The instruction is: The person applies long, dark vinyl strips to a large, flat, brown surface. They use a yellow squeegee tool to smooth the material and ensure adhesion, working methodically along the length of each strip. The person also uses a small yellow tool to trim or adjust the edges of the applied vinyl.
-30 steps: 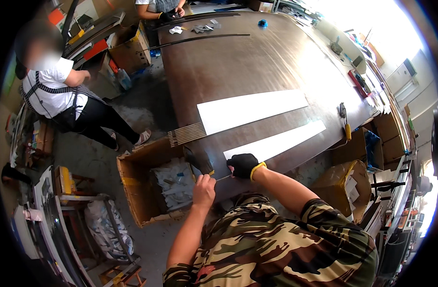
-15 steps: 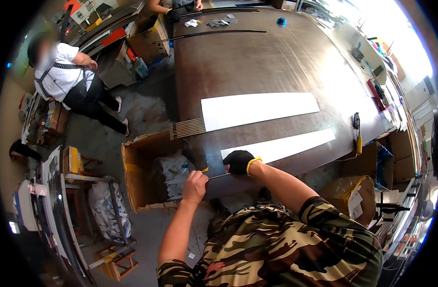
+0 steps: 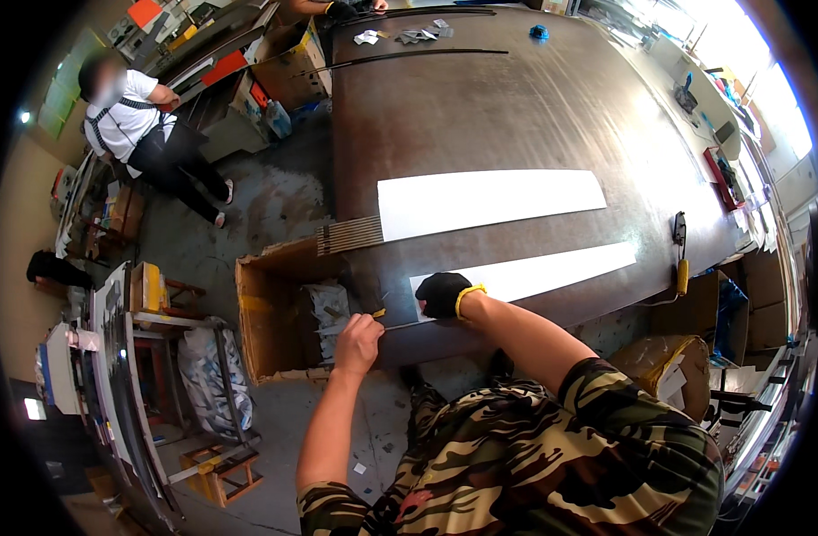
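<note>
My bare left hand is at the table's near left edge, fingers pinched together. A small yellow piece shows at its fingertips; what exactly it grips is too small to make out. A thin pale line runs from there toward my right hand, which wears a black glove with a yellow cuff. That hand is closed over the left end of a narrow white tapered panel, its fingers mostly hidden. Farther off, a wider white panel lies on a stack of brown-edged sheets.
An open cardboard box holding plastic scraps stands against the brown table. A yellow-handled tool lies at the right. A person stands at the far left; another person's gloved hand is at the far edge.
The view has shifted slightly. My hands keep nearly the same places, the left pinching and the right on the narrow panel. The standing person's pose differs a little.
</note>
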A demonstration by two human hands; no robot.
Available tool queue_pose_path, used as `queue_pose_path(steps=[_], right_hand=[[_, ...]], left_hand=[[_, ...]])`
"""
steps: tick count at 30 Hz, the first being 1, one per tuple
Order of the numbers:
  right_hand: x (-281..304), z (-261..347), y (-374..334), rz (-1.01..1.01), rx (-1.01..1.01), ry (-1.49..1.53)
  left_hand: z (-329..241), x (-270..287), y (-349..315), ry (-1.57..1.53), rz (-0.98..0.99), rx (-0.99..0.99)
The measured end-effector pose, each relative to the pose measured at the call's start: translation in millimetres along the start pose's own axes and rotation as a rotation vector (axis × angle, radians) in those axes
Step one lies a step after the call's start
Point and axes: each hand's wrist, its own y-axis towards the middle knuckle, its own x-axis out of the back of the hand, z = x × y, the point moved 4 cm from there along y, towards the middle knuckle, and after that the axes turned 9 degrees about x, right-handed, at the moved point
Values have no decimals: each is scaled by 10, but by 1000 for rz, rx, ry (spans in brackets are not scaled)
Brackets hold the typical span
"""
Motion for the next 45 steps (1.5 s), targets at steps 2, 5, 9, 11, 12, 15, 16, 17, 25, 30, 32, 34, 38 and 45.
queue_pose_path(steps=[2,5,9,11,12,15,16,17,25,30,32,34,38,45], right_hand=[[69,133,-50,40,6,33],[-34,145,-77,-27,-7,8],[-76,92,-84,-68,-38,54],[-62,-69,-157,-116,-77,85],[-77,-302,-267,-270,-114,175],[-29,-1295,-1242,-597,-459,1264],[40,-1632,-1756,-796,-514,1370],[-12,-2145,-2516,-909,-613,1255],[-1076,-1577,-10287,-885,-2017,-282],[-1811,-1193,-10490,-606,-2384,-61],[-1942,-1375,-10090,-597,-2351,13],[-2311,-1470,-10542,-1204,-2244,57],[-2784,-1993,-10029,-2832,-1350,430],[-2136,-2410,-9016,-1001,-1898,210]], left_hand=[[13,-8,-23,-2,-4,7],[6,-21,-14,-3,-2,-8],[-15,-11,32,-17,21,-40],[-56,-6,71,-18,30,-54],[-85,11,88,-12,29,-61],[-137,37,78,14,32,-71],[-131,42,69,49,41,-65],[-153,50,82,83,59,-76],[-13,-266,49,138,174,-72],[-114,-44,185,399,309,-66],[-144,105,220,526,326,-132],[129,-210,210,405,489,92],[-220,-125,221,460,423,81],[-96,-132,139,591,422,-19]])
